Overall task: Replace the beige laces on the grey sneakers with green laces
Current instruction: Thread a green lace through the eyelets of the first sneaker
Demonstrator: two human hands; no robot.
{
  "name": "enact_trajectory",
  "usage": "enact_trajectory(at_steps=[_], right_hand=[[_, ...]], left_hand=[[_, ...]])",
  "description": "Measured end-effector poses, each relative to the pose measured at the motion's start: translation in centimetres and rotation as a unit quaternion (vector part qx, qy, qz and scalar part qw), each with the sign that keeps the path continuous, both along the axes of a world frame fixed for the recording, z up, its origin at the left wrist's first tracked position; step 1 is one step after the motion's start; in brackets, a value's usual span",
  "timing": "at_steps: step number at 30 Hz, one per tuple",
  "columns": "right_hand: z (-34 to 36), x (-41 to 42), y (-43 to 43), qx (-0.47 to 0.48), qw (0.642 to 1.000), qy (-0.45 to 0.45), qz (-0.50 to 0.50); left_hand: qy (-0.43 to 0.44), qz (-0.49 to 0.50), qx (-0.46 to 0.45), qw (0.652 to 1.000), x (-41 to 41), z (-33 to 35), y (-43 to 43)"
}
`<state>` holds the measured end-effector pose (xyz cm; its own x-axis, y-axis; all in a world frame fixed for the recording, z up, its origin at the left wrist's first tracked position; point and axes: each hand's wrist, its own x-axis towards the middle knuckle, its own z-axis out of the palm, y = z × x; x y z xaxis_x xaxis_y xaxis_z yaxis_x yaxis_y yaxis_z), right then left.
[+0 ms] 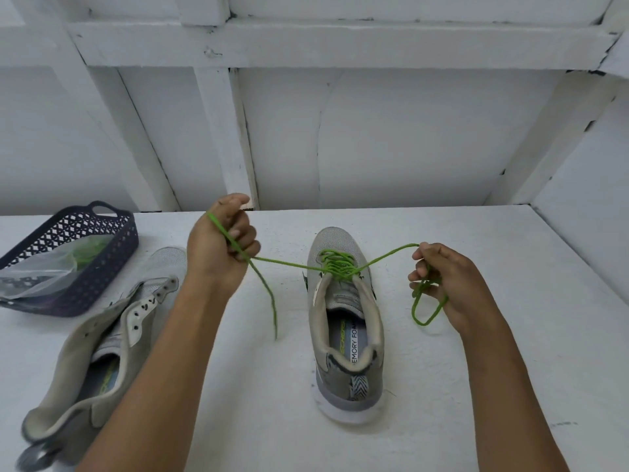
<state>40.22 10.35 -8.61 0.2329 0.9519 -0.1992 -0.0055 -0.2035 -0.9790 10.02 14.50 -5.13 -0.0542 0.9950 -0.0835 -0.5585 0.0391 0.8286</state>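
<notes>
Two grey mesh sneakers are seen on the white desk (476, 369). One grey sneaker (344, 321) stands upright at the centre, toe pointed to 12 o'clock and heel to 6 o'clock. One bright green cord lace (337, 264) is threaded through its eyelets in several crossings, and the two ends are crossed just above the tongue.

From that crossing one end is drawn out to 9 o'clock, where it is gripped by the left hand (218, 243). The fingers are curled round it and the cord is laid across the side of the hand. One loose tail hangs from the fist down towards the desk at 6 o'clock.

The other end is drawn out to 3 o'clock and is pinched between the thumb and fingertips of the right hand (456, 287). One loop of the same lace hangs below those fingers. Both hands are held above the desk, one on each side of the laced sneaker.

The second grey sneaker (102, 332) lies at 8 o'clock from the first, tipped on its side, its flaps spread and its eyelets seen as dark holes. It is partly covered by the left forearm.

One dark blue perforated plastic basket (112, 212) sits at 10 o'clock. One clear plastic bag (44, 270) rests in it, with something green inside that cannot be identified.
</notes>
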Motion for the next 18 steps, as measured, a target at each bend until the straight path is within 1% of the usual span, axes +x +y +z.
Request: enact_trajectory(at_steps=[1, 2, 3, 4, 5, 6, 7, 8, 9, 10, 12, 14, 15, 18], right_hand=[[0.0, 0.0, 0.0, -0.004, 1.0, -0.002, -0.005], [0.0, 0.1, 0.1, -0.007, 1.0, -0.004, -0.008], [-0.1, 0.1, 0.1, -0.011, 1.0, -0.006, -0.012], [-0.2, 0.2, 0.1, -0.014, 1.0, -0.006, -0.017], [-0.2, 0.2, 0.1, -0.018, 1.0, -0.007, -0.022], [-0.3, 0.3, 0.1, -0.025, 0.999, -0.008, -0.028], [-0.3, 0.3, 0.1, -0.032, 0.999, -0.011, -0.03], [-0.4, 0.4, 0.1, -0.039, 0.999, -0.017, -0.029], [-0.4, 0.4, 0.0, -0.045, 0.998, -0.029, -0.02], [-0.3, 0.4, -0.1, -0.051, 0.998, -0.046, -0.005], [-0.2, 0.5, -0.4, -0.058, 0.994, -0.088, 0.027], [-0.1, 0.4, -0.6, -0.05, 0.991, -0.115, 0.041], [-0.1, 0.4, -0.6, -0.043, 0.992, -0.115, 0.04], [0.4, 0.0, -0.5, -0.019, 0.997, -0.075, 0.03]], left_hand=[[0.032, 0.0, -0.003, 0.999, -0.7, -0.3, 0.2], [0.086, -0.013, -0.003, 0.996, -1.3, -0.7, 0.3], [0.162, -0.039, -0.003, 0.986, -1.8, -1.0, 0.3], [0.254, -0.082, 0.001, 0.964, -2.1, -1.2, 0.4], [0.355, -0.14, 0.007, 0.924, -2.4, -1.4, 0.4], [0.457, -0.206, 0.009, 0.866, -2.6, -1.6, 0.5], [0.545, -0.27, 0.007, 0.794, -2.7, -1.8, 0.4], [0.608, -0.326, 0.0, 0.724, -2.6, -1.9, 0.4], [0.642, -0.369, -0.008, 0.672, -2.5, -1.9, 0.3], [0.651, -0.4, -0.016, 0.644, -2.4, -1.9, 0.2], [0.648, -0.43, -0.022, 0.628, -2.0, -1.9, 0.2], [0.659, -0.431, -0.005, 0.616, -1.8, -1.5, 0.1], [0.661, -0.426, 0.009, 0.617, -1.8, -1.1, 0.0], [0.637, -0.412, 0.074, 0.648, -1.7, 0.4, -0.8]])
